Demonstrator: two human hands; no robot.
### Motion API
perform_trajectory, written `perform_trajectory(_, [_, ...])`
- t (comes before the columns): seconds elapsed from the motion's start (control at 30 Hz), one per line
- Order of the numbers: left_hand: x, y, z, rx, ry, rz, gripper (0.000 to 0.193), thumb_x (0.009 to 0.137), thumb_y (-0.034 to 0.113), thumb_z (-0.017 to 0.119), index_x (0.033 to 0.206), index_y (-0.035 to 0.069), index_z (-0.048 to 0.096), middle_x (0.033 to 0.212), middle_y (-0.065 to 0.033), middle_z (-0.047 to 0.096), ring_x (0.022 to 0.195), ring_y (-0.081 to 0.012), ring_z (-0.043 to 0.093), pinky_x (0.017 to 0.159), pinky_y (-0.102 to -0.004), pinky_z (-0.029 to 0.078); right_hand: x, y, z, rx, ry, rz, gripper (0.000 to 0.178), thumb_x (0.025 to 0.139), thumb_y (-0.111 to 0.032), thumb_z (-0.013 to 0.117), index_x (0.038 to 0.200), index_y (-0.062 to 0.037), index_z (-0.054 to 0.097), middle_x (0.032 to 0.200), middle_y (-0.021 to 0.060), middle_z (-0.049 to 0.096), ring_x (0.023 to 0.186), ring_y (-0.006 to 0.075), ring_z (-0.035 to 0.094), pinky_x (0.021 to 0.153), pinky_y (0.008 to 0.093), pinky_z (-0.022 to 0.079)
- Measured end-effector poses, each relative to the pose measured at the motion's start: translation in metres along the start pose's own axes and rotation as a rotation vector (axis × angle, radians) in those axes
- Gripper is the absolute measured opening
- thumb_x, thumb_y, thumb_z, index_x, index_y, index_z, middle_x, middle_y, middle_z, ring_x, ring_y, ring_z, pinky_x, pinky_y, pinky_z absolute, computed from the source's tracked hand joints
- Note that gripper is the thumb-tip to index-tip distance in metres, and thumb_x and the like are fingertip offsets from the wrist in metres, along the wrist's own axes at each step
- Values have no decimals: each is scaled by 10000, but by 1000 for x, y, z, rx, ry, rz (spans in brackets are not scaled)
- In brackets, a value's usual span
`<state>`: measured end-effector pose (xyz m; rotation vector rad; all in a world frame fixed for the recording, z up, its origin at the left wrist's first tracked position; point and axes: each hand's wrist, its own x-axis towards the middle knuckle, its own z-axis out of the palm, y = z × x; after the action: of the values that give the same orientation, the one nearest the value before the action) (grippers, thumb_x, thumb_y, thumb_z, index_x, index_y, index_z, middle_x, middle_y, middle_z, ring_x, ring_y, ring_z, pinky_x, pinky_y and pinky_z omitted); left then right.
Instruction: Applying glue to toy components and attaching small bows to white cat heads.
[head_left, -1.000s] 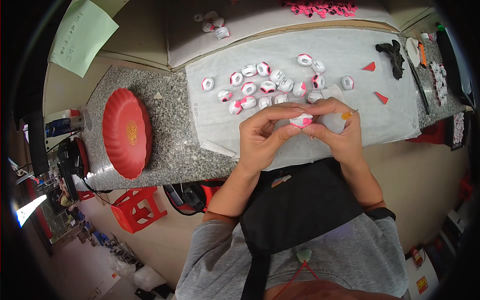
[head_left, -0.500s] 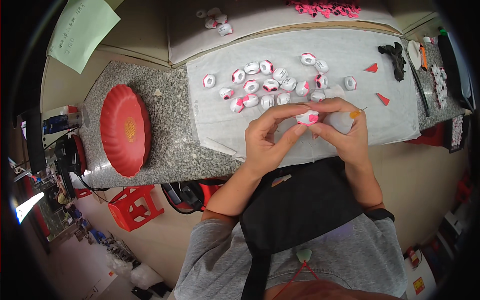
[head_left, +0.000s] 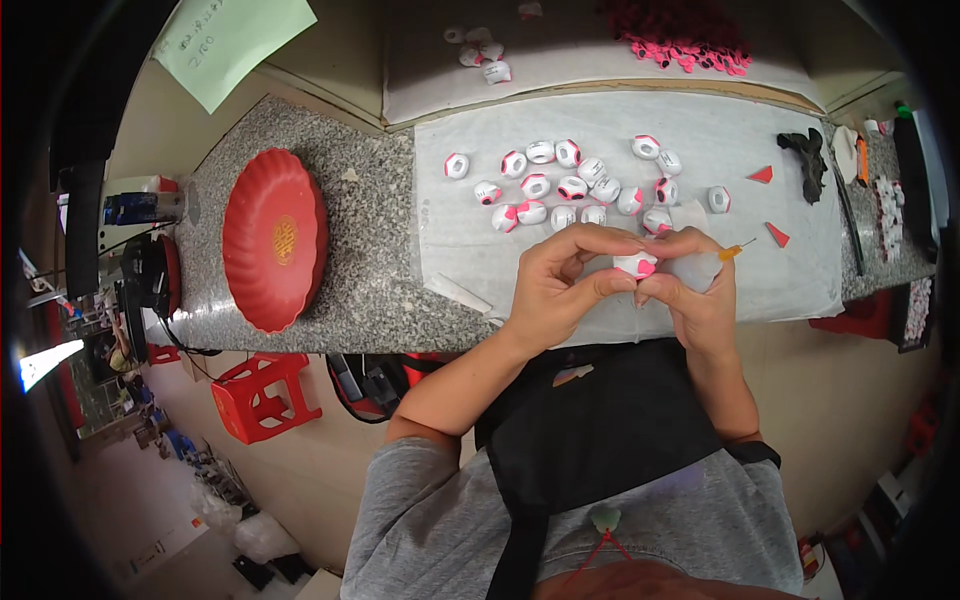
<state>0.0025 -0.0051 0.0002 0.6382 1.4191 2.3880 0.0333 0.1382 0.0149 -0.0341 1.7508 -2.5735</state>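
The fingers (head_left: 612,283) of the left hand (head_left: 562,285) and right hand (head_left: 698,290) close together on a small white ball with pink patches (head_left: 636,265), the right also gripping a clear squeeze bottle with an orange nozzle (head_left: 712,264). The ball is held above the near edge of the white sheet (head_left: 470,240) on the grey speckled bench (head_left: 370,270). Farther off lies a cluster of similar white-and-pink balls (head_left: 580,185), and to the left a red round scalloped plate (head_left: 272,240).

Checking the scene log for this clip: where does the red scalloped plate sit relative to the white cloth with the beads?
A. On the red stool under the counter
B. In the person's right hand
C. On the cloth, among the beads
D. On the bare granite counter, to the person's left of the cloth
D: the red scalloped plate lies on the speckled granite counter, left of the white cloth and apart from both hands.
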Motion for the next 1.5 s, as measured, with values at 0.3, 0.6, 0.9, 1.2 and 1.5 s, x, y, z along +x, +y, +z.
perform_trajectory(0.3, [39, 20, -15, -172, 37, -353, 263, 774, 155, 506, 997, 30, 443, 931, -160, 534, 907, -227, 514, 802, -308, 416, 11, -10, -13, -6, 48, -19, 364, 668, 32, 531, 1023, 35, 453, 716, 91, 537, 562, 109, 472, 501, 203, 392])
perform_trajectory(0.6, [45, 8, -1, -228, 88, -431, 233, 794, 103, 468, 1011, 24, 432, 900, -118, 552, 897, -194, 520, 805, -288, 412, 8, -17, -32, -68, 133, -65, 273, 671, 35, 535, 941, 31, 498, 705, 78, 532, 556, 86, 459, 487, 190, 372])
perform_trajectory(0.9, [26, 1, 11, -324, 245, -390, 233, 776, 47, 481, 1005, 36, 440, 870, -74, 538, 906, -219, 516, 814, -297, 418, -6, -12, -58, -1120, 83, -186, 192, 577, 55, 569, 761, 13, 532, 723, 99, 519, 679, 209, 520, 598, 234, 396])
perform_trajectory(1.2, [13, -6, 22, -273, 283, -297, 260, 715, -47, 526, 963, 5, 466, 889, -63, 524, 786, -95, 513, 765, -244, 425, -3, -20, -24, -588, 200, -417, 157, 593, 73, 599, 732, 10, 562, 706, 87, 517, 628, 148, 485, 546, 217, 373])
perform_trajectory(1.5, [4, -13, 27, -41, 338, -83, 263, 704, -33, 559, 950, -23, 467, 909, -84, 516, 804, -101, 511, 692, -194, 418, 4, -6, -11, -886, 186, -690, 209, 561, 78, 608, 755, 12, 570, 685, 104, 532, 584, 174, 522, 490, 230, 406])
